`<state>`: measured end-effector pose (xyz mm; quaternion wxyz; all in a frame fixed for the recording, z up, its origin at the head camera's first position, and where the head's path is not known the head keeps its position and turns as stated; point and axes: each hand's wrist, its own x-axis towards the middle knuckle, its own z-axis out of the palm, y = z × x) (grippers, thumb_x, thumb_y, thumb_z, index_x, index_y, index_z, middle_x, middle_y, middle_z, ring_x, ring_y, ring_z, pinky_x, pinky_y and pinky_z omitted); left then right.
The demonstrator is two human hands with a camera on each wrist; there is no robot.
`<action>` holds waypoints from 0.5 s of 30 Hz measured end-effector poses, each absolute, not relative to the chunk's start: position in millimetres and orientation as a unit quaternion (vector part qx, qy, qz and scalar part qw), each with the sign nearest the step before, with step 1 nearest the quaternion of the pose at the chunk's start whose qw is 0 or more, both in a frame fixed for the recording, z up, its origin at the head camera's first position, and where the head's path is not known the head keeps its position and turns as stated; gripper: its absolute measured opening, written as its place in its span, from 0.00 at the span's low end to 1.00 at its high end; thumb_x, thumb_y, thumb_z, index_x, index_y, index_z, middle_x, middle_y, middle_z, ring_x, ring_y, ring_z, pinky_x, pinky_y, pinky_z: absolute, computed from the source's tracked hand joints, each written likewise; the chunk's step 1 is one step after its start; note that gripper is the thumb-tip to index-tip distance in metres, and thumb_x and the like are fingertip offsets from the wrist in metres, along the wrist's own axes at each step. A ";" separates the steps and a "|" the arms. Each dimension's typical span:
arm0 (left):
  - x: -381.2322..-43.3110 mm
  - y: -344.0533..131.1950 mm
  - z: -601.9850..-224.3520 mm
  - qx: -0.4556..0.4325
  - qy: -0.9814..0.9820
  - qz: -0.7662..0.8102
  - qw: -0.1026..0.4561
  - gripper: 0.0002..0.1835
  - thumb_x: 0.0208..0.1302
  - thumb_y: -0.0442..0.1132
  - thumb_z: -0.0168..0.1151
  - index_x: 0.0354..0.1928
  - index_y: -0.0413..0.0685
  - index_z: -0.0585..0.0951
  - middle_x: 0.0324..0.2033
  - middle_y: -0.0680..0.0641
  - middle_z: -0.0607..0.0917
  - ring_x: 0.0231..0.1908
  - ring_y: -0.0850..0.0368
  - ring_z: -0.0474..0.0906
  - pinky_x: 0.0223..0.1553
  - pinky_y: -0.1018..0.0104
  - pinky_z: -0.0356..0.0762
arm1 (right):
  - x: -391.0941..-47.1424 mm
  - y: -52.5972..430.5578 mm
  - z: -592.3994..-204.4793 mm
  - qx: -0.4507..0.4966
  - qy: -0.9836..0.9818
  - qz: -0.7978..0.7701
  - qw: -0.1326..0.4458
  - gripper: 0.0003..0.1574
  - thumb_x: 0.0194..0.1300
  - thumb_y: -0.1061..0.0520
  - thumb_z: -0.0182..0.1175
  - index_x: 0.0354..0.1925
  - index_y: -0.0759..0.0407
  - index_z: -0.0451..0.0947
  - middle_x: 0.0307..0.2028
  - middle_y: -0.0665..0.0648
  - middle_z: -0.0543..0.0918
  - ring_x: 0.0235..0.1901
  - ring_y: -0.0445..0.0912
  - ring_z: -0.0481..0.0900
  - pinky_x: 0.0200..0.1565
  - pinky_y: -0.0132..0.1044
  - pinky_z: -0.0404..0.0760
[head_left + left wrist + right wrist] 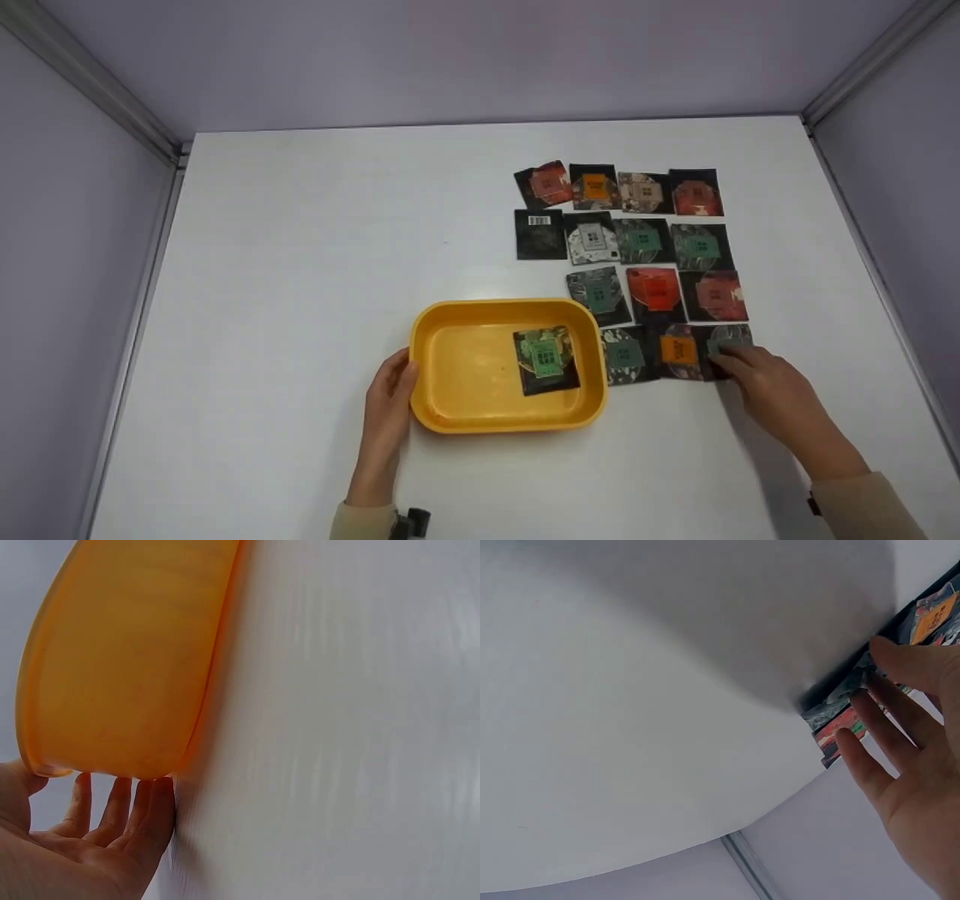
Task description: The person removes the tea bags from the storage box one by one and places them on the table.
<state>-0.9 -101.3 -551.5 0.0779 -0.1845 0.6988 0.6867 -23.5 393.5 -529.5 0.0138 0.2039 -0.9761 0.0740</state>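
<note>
My left hand [388,386] holds the left end of a shallow yellow plastic tray [457,428]. In the left wrist view, its thumb sits at the tray's rim and its fingertips meet the end wall. One green-and-black sachet [546,361] lies inside the tray, toward the right. At the near right corner of a sachet grid, my right hand [772,390] touches a dark grey-green sachet [739,333] with its fingertips, partly covering it. The right wrist view shows its thumb apart from the extended fingers, close over the sachets.
Several flat sachets lie in rows right of and behind the tray, including an orange-labelled sachet [679,350], a red sachet [655,292] and a black one showing its barcode [539,220]. The tray's right end borders the nearest row. Pale walls enclose the white table [300,247].
</note>
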 end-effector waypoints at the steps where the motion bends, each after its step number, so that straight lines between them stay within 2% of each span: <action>1: -1.1 -101.3 -551.6 -0.184 0.699 0.686 0.078 0.27 0.77 0.48 0.51 0.69 0.40 0.67 0.64 0.41 0.73 0.60 0.48 0.72 0.63 0.56 0.70 | -23.9 392.0 -527.3 0.198 -0.978 0.068 -0.001 0.27 0.49 0.77 0.69 0.51 0.70 0.81 0.51 0.69 0.79 0.46 0.65 0.80 0.42 0.60 0.81; 6: -1.5 -100.8 -551.4 -0.194 0.700 0.683 0.081 0.26 0.77 0.47 0.51 0.70 0.40 0.67 0.65 0.41 0.72 0.60 0.48 0.72 0.64 0.54 0.69 | -28.0 382.2 -514.3 0.184 -0.981 0.038 -0.052 0.28 0.51 0.77 0.68 0.53 0.70 0.79 0.51 0.70 0.79 0.46 0.65 0.79 0.45 0.61 0.80; 15: -1.5 -100.6 -551.5 -0.200 0.704 0.677 0.081 0.26 0.77 0.48 0.51 0.69 0.41 0.68 0.65 0.41 0.72 0.61 0.48 0.71 0.64 0.53 0.69 | -35.0 343.4 -489.9 0.244 -0.969 0.031 0.006 0.31 0.47 0.74 0.74 0.53 0.64 0.82 0.50 0.66 0.83 0.48 0.63 0.81 0.47 0.62 0.79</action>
